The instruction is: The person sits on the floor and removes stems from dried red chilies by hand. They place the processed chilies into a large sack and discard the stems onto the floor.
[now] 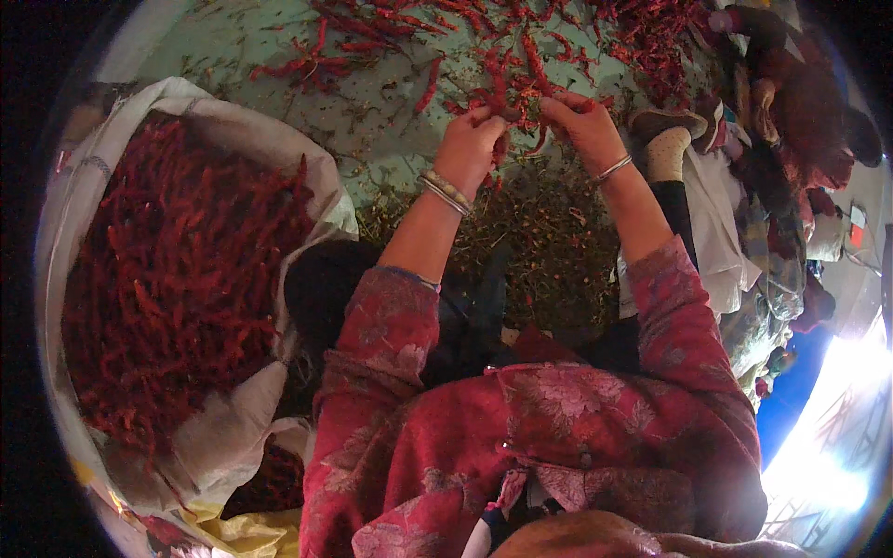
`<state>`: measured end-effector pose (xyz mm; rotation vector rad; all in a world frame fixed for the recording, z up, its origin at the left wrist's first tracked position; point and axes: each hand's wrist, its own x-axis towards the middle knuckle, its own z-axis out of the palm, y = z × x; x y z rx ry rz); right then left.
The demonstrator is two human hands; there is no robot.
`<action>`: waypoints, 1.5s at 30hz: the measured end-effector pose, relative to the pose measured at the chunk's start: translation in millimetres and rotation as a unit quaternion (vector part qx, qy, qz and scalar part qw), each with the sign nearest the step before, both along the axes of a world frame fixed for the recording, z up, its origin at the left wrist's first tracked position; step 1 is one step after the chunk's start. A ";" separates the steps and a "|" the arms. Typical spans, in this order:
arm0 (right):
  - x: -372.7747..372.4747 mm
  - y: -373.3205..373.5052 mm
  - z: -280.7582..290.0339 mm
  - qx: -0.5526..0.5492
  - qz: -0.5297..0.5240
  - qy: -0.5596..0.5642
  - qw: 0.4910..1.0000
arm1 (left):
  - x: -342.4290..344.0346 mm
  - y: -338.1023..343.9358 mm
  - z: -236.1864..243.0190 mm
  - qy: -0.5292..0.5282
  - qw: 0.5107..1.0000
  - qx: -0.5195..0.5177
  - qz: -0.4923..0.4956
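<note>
A pale green surface [209,51] fills the top. At left, one big white sack [321,177] holds peppers [186,279], too many to count. At top middle, two hands, the left hand [473,144] and right hand [588,135], pinch red chilies [526,98]. These look light, dry, easy to snap; one end seems best to hold. Upper right: one red heap [656,46].
</note>
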<state>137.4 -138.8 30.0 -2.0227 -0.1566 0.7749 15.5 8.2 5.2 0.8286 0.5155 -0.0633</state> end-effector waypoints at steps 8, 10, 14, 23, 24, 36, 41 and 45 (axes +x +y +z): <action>-16.7 37.8 7.9 0.055 0.042 0.051 0.996 | 0.2 -4.3 -21.6 0.002 0.975 0.205 -0.079; -11.8 36.0 0.6 0.086 -0.004 0.047 0.995 | 0.5 -5.8 -6.2 0.021 0.979 0.187 -0.083; 8.9 21.8 -14.0 0.070 -0.088 -0.013 0.994 | 2.0 -6.8 -19.9 0.036 0.992 0.122 0.005; -37.0 25.9 3.7 0.005 0.117 -0.030 0.993 | -0.8 0.6 -12.5 0.060 0.995 0.021 0.080; -42.0 27.0 10.2 0.012 0.123 -0.011 0.992 | -0.3 1.1 -10.6 0.034 0.996 -0.010 0.088; -59.9 10.6 46.0 -0.063 0.181 0.013 0.981 | -2.1 9.8 5.6 -0.039 0.988 -0.143 0.038; -53.8 14.7 52.9 -0.012 0.113 -0.108 0.988 | -1.5 10.7 -1.0 -0.025 0.996 -0.079 0.022; -46.0 30.8 50.2 0.078 0.075 -0.143 0.984 | -2.5 7.8 7.9 -0.043 0.998 0.036 -0.024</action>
